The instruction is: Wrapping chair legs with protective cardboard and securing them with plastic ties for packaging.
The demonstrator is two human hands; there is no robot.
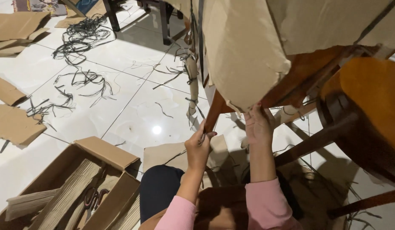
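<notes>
A wooden chair (309,72) hangs tilted in front of me, partly wrapped in brown paper (244,51). My left hand (198,147) is closed around a dark strap next to the brown wooden leg (214,114). My right hand (258,123) reaches up under the torn lower edge of the paper and pinches it where it meets the wood. Both arms wear pink sleeves.
An open cardboard box (84,183) with corrugated sheets and scissors (93,199) sits at lower left. Cut black straps (80,40) and cardboard scraps (14,123) lie across the white tile floor. A second wooden chair (367,106) stands at right. Dark furniture legs (165,23) stand at the back.
</notes>
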